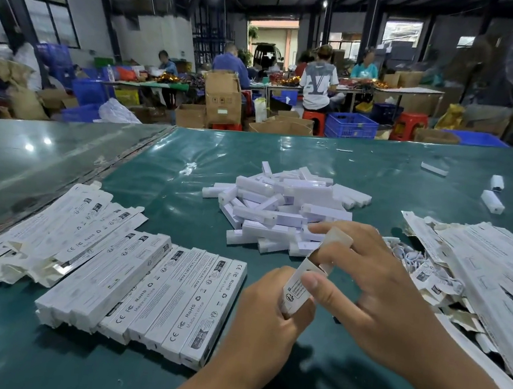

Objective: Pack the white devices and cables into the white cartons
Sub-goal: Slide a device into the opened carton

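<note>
Carton [297, 290], slim printed card | left hand [262, 315] grips | right hand [375, 291] apparently pinches flap

We see only two bare forearms and hands — no sleeve, glove, watch, ring or band shows on either. The left hand [262, 316] and the right hand [374, 300] have short, plain, unpainted fingernails — the right thumb's nail faces us, pale and trimmed close, faintly glossy under the lamps.
</note>
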`<action>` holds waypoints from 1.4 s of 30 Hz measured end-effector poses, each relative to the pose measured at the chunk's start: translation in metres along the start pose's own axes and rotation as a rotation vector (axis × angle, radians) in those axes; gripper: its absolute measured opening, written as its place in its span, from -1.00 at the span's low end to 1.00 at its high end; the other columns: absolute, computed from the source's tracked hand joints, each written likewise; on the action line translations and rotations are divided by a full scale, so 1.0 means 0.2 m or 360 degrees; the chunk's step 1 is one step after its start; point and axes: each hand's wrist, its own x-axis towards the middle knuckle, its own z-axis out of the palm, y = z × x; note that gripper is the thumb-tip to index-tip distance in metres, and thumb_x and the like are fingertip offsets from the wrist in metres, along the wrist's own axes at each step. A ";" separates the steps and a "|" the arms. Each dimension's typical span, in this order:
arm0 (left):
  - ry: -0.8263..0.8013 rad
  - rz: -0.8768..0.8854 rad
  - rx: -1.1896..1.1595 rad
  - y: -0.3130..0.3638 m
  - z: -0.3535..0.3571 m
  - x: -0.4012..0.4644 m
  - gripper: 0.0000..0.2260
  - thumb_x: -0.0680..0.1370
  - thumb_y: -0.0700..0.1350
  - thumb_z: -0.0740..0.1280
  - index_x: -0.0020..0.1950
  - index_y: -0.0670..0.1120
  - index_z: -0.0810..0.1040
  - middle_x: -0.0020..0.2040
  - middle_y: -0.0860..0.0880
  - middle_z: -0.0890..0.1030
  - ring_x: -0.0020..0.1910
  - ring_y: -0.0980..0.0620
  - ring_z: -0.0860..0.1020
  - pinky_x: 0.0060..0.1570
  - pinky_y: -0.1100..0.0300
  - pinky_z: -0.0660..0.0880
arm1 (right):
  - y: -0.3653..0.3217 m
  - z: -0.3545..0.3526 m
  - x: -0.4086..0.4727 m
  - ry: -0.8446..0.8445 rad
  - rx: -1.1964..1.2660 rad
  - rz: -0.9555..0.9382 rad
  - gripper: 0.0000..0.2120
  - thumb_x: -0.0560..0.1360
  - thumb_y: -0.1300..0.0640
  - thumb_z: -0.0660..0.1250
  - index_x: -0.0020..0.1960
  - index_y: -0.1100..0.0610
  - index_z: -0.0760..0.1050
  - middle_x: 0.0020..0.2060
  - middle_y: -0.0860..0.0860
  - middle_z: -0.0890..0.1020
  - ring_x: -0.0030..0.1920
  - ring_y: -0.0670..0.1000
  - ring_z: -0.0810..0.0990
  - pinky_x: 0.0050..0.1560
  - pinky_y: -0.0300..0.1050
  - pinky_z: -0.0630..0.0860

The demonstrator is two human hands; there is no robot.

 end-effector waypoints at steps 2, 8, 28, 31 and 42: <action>0.0017 0.0009 -0.0002 0.00 0.00 0.00 -0.91 0.59 -0.02 0.40 -0.09 0.02 0.56 -0.29 0.16 0.53 -0.35 0.21 0.40 -0.35 0.43 0.27 | 0.00 0.00 0.00 -0.0016 0.0089 0.0021 -0.78 0.56 -0.24 0.21 -0.04 -0.13 0.51 0.20 -0.17 0.54 0.40 -0.11 0.41 0.34 -0.10 0.34; 0.0041 -0.0051 -0.0161 -0.01 -0.02 0.00 -0.68 0.54 0.21 0.36 -0.07 -0.05 0.54 -0.32 0.02 0.48 -0.35 -0.01 0.40 -0.36 0.10 0.34 | 0.01 0.00 -0.02 0.0417 0.0028 -0.0219 -0.77 0.58 0.02 0.30 0.08 0.14 0.62 0.24 0.03 0.56 0.31 0.06 0.51 0.28 -0.16 0.41; 0.0213 0.0500 -0.0593 0.01 -0.06 0.02 -0.75 0.62 -0.11 0.38 0.29 0.03 0.50 0.18 -0.07 0.56 0.18 -0.21 0.57 0.03 -0.24 0.60 | -0.01 0.04 -0.02 0.0149 0.1072 0.0134 -0.73 0.56 -0.01 0.25 0.05 0.03 0.71 0.33 -0.11 0.56 0.45 -0.01 0.44 0.28 -0.36 0.40; 0.0172 0.0522 -0.0600 0.01 -0.06 0.02 -0.78 0.62 -0.13 0.39 0.26 -0.02 0.51 0.20 -0.11 0.54 0.17 -0.24 0.57 0.01 -0.28 0.59 | 0.00 0.06 -0.01 0.0294 0.1176 0.0257 -0.79 0.58 0.04 0.29 0.09 0.12 0.63 0.24 -0.05 0.63 0.33 -0.03 0.55 0.24 -0.31 0.44; 0.0182 0.0323 -0.0684 0.04 -0.06 0.01 -0.67 0.52 0.01 0.51 0.20 0.10 0.45 0.11 -0.10 0.61 0.12 -0.18 0.61 0.00 -0.20 0.61 | -0.03 0.06 -0.01 0.0162 0.1193 0.0224 -0.73 0.63 -0.01 0.21 0.09 -0.04 0.69 0.07 -0.10 0.72 0.18 -0.09 0.65 0.16 -0.39 0.46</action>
